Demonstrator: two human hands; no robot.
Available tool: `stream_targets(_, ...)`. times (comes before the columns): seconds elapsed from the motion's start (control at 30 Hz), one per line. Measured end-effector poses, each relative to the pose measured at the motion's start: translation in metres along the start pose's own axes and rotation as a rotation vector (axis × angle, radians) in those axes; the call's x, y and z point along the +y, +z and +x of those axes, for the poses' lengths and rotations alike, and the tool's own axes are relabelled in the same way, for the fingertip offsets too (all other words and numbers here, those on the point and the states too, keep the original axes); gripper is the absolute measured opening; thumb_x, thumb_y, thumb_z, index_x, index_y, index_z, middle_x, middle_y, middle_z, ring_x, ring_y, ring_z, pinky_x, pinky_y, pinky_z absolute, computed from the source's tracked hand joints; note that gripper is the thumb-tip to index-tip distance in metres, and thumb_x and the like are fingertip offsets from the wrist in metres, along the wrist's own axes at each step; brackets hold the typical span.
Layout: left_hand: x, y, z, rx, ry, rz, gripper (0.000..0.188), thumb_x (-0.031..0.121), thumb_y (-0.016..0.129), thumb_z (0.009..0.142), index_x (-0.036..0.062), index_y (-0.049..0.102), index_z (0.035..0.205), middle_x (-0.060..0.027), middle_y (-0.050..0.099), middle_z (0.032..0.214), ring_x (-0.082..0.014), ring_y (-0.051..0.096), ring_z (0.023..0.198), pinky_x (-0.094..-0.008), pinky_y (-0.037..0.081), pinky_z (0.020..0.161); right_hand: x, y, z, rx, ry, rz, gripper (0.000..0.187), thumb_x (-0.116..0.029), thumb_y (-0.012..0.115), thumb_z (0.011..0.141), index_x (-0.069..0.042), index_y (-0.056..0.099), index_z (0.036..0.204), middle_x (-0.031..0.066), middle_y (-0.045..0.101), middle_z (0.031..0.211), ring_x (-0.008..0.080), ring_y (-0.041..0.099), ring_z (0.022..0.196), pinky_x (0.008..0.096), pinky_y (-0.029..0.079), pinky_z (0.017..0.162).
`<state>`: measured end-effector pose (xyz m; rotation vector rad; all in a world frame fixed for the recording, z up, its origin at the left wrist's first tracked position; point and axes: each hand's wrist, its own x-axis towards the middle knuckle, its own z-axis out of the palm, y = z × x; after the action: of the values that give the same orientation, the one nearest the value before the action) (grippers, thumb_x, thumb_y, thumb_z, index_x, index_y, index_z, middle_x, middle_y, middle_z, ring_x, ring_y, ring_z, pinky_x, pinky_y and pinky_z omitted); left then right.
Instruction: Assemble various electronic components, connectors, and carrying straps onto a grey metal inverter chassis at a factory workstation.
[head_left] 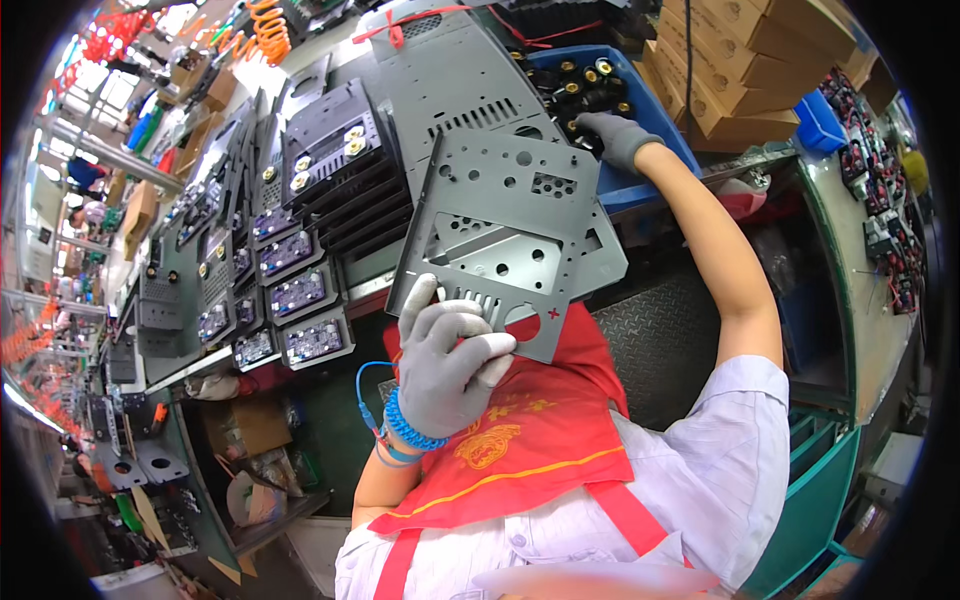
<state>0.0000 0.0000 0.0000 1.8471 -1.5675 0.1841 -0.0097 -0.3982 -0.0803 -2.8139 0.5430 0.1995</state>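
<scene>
In front of the red apron, the left hand, in a grey glove with a blue coiled band at the wrist, is closed on the lower edge of a dark perforated panel. The panel is tilted above the operator's lap, at the front of the bench. A second metal plate shows beneath it.

Beyond the panel, the right hand, also gloved, reaches into a blue bin of black parts with brass-coloured centres. Its fingers point down among the parts; from this angle I cannot tell whether they grip one.

Step in hand, as I judge it: support the panel with the left hand; select a part with the right. The next move appears to call for a secure pinch on one part, a lift clear of the bin wall and a steady panel.

Farther back lie a large slotted sheet and, behind the bin, cardboard boxes.

Hidden: the panel's underside, its contact with the second plate, and the right fingertips. The far left of the workshop is blurred, and the dark lens rim cuts off the outer edges.
</scene>
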Motion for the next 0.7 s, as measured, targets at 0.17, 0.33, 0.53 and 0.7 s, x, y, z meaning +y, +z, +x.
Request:
stream_targets(0.17,0.003,-0.007,-0.002,0.046,0.024,0.025,0.016,0.019,0.073,0.072,0.0140,0.066,0.086,-0.0007,0.058,0.086,-0.0210,0.057,0.095,-0.0479,0.028,0.108,-0.001,-0.010,-0.005,0.173,0.077,-0.040,0.047,-0.005,0.068,0.074,-0.012,0.055,0.118,0.0174,0.059,0.115,0.0358,0.055,0.110,0.0399,0.045,0.094)
stream_targets(0.33,0.001,-0.019,0.003,0.051,0.019,0.067,0.026,0.029,0.075,0.070,0.0130,0.067,0.088,-0.0023,0.061,0.092,-0.0229,0.058,0.095,-0.0492,0.029,0.107,-0.056,-0.066,-0.083,0.556,-0.123,1.001,0.054,-0.010,0.073,0.070,-0.006,0.055,0.121,0.0065,0.062,0.111,0.0184,0.059,0.103,0.0306,0.047,0.089)
stream_targets(0.53,0.012,-0.019,0.017,0.305,0.085,-0.073,0.028,0.026,0.076,0.072,0.0094,0.068,0.093,-0.0081,0.058,0.099,-0.0259,0.059,0.092,-0.0443,0.047,0.087,-0.161,-0.073,-0.164,0.274,-0.598,0.906,0.060,-0.006,0.078,0.065,-0.001,0.056,0.121,0.0097,0.054,0.116,0.0196,0.053,0.110,0.0310,0.043,0.094)
stream_targets(0.7,0.030,-0.023,0.006,0.385,-0.192,-0.187,0.036,0.016,0.082,0.065,0.0054,0.068,0.097,-0.0124,0.055,0.101,-0.0230,0.061,0.085,-0.0304,0.052,0.070,-0.203,-0.066,-0.179,0.282,-0.719,0.730,0.057,-0.006,0.080,0.068,0.000,0.058,0.119,0.0081,0.055,0.108,0.0163,0.056,0.096,0.0272,0.047,0.082)
